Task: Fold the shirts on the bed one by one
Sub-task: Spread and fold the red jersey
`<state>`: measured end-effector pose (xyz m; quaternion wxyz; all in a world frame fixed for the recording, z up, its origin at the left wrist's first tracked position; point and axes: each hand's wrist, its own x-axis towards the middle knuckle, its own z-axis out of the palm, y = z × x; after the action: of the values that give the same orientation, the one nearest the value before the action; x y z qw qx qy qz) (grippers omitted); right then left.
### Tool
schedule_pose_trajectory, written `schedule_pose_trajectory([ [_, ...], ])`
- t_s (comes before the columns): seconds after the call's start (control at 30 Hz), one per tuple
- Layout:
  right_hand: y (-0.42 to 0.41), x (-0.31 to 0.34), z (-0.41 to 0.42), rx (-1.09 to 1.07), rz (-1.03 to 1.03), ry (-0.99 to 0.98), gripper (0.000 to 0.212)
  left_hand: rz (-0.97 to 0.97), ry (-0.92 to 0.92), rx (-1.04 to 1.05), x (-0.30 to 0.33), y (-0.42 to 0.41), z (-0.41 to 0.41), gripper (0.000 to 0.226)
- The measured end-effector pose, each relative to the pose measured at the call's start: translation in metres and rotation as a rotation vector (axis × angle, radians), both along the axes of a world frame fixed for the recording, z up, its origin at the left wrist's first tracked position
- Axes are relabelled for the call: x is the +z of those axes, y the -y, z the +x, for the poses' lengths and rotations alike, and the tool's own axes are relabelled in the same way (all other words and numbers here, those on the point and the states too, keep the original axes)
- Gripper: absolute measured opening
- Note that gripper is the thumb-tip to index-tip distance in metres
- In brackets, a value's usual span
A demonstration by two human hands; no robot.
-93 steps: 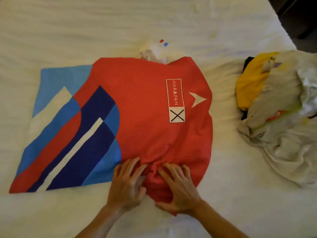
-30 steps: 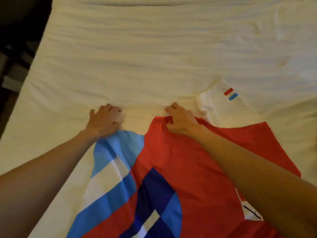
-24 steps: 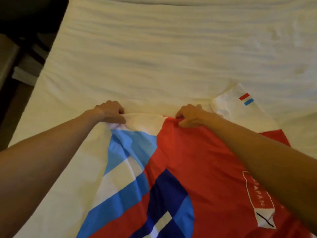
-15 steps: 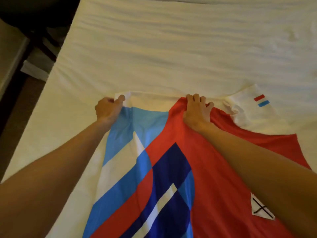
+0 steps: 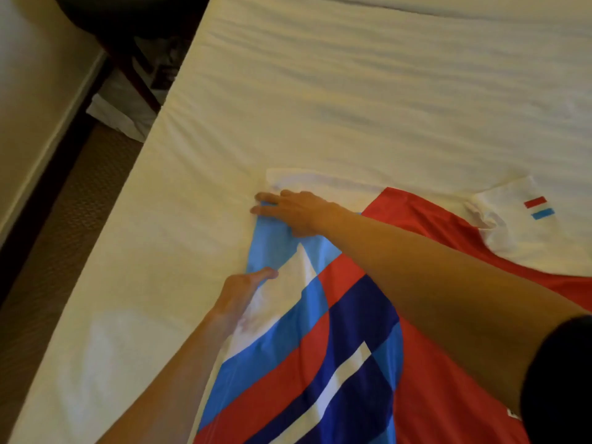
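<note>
Head view: red, blue & white printed jersey shirt [image 5: 378, 331] lies flat on white-sheeted bed [image 5: 352, 91], near its left edge. Right hand [image 5: 294, 209] fingers straight, pressing far corner; left hand [image 5: 243, 293] flat on side edge, fingers extended. Smooth outward w/ even pressure, square hem before folding.

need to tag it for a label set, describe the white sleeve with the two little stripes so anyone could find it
Start from the white bed and find the red, blue and white shirt spread across its near half. Follow the shirt's far edge to the right, past the right hand. There lies the white sleeve, crumpled against the red cloth, the only part bearing two short bars, red above light blue.
</note>
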<state>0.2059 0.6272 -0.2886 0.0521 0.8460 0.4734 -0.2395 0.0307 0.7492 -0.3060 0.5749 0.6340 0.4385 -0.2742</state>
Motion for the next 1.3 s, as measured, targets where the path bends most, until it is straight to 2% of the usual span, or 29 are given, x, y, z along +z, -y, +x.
schedule_pose_trajectory([
  [0.07,-0.011,0.003,0.003,0.069,-0.057,0.001,0.076,-0.015,0.032,-0.037,-0.002,-0.001,-0.020,0.028],
  [0.2,-0.034,0.024,0.008,0.045,-0.166,-0.100,0.061,0.029,0.087,-0.131,0.001,-0.006,-0.051,0.043],
  [0.27,-0.048,0.039,0.008,0.066,-0.242,-0.100,0.046,0.038,0.075,-0.142,0.000,-0.008,-0.058,0.032],
  [0.37,-0.059,0.039,0.003,0.035,-0.129,-0.002,0.022,0.028,0.088,-0.101,-0.004,-0.011,-0.067,0.032],
  [0.47,-0.049,0.024,-0.010,-0.010,-0.004,0.063,0.029,0.051,0.077,-0.065,-0.005,-0.016,-0.079,0.035],
  [0.6,-0.043,0.012,-0.039,0.045,-0.048,0.040,0.047,-0.009,0.106,-0.190,0.005,-0.029,-0.113,0.032],
  [0.7,-0.050,0.017,-0.053,0.102,-0.068,0.013,0.044,-0.076,0.054,-0.208,0.011,-0.034,-0.149,0.021],
  [0.77,-0.057,0.021,-0.061,0.108,-0.098,-0.005,0.039,0.012,0.085,-0.146,0.011,-0.033,-0.169,0.018],
  [0.87,-0.068,0.026,-0.071,0.031,-0.053,0.034,0.020,0.196,0.273,0.006,0.013,-0.033,-0.189,0.006],
  [0.93,-0.072,0.022,-0.083,-0.003,-0.013,0.100,0.032,0.303,0.342,0.073,0.013,-0.034,-0.201,0.011],
  [1.0,-0.074,0.017,-0.099,0.002,-0.052,0.136,0.038,0.411,0.316,0.057,0.011,-0.034,-0.215,0.029],
  [1.1,-0.085,0.020,-0.114,-0.014,-0.080,0.169,0.034,0.552,0.286,-0.011,0.009,-0.036,-0.234,0.055],
  [1.2,-0.092,0.021,-0.121,-0.056,0.093,0.225,0.035,0.659,0.366,0.015,0.011,-0.042,-0.241,0.058],
  [1.3,-0.071,0.009,-0.165,-0.244,0.310,0.122,0.056,0.699,0.321,0.070,0.013,-0.046,-0.250,0.058],
])
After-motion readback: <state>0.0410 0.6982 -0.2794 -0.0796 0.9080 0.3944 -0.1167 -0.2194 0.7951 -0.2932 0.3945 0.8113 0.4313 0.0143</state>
